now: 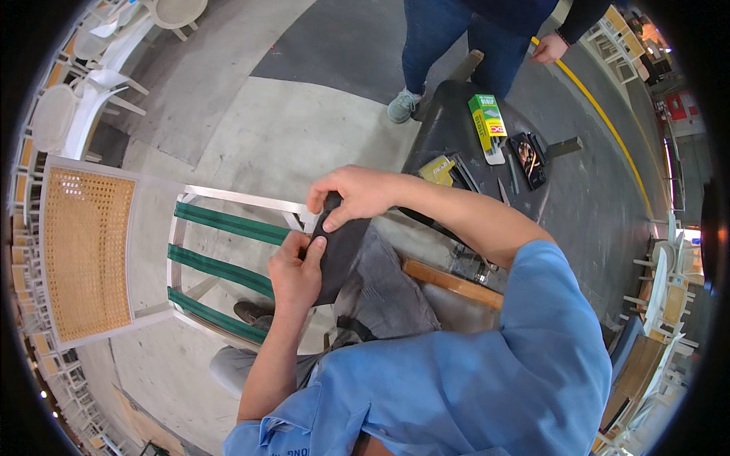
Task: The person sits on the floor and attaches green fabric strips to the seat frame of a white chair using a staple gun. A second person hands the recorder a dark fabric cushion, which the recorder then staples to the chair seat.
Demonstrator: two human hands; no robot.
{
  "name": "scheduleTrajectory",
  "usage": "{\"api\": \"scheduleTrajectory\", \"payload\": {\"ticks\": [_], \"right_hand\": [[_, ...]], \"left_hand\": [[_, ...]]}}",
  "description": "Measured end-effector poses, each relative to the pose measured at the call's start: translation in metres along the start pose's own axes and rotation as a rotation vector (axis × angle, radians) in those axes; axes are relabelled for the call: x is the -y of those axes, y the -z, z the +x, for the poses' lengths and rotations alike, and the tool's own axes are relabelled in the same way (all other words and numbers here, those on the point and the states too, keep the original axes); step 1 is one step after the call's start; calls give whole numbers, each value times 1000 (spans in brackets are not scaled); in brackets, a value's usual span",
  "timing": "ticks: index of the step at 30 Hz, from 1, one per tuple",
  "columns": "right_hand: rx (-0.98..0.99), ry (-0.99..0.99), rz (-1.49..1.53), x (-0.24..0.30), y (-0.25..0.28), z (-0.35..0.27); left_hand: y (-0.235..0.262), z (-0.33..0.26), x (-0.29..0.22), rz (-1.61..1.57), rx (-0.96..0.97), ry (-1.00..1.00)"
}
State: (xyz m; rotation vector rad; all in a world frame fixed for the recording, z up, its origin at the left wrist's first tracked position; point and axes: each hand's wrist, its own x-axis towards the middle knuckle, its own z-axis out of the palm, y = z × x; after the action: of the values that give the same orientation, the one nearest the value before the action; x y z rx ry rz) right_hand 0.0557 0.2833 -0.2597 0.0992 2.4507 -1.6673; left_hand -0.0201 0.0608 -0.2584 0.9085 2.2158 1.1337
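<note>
Matt dark cloth strip [340, 251]; glossy white chair frame [228, 199] with green woven webbing [228, 222]; cane back [85, 251].

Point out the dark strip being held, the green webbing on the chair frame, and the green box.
dark strip [340, 254], head view, bare middle between the hands
green webbing [228, 222], head view, top band
green box [487, 114], head view, upper face
</note>
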Motion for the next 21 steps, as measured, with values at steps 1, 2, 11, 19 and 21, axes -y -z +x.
{"api": "scheduleTrajectory", "payload": {"ticks": [1, 2, 11, 19, 21], "right_hand": [[-15, -6, 55, -2, -2, 1], [-25, -9, 108, -4, -3, 2], [-54, -52, 214, 1, -16, 2], [-76, -92, 344, -7, -17, -7], [-69, -73, 394, -8, -13, -5]], "left_hand": [[1, 1, 2, -8, 7, 15], [1, 1, 3, -16, 8, 33], [-4, -4, 28, -325, 59, 190], [15, 20, -8, -381, 487, 171], [16, 27, -13, -266, 590, 173]]}}
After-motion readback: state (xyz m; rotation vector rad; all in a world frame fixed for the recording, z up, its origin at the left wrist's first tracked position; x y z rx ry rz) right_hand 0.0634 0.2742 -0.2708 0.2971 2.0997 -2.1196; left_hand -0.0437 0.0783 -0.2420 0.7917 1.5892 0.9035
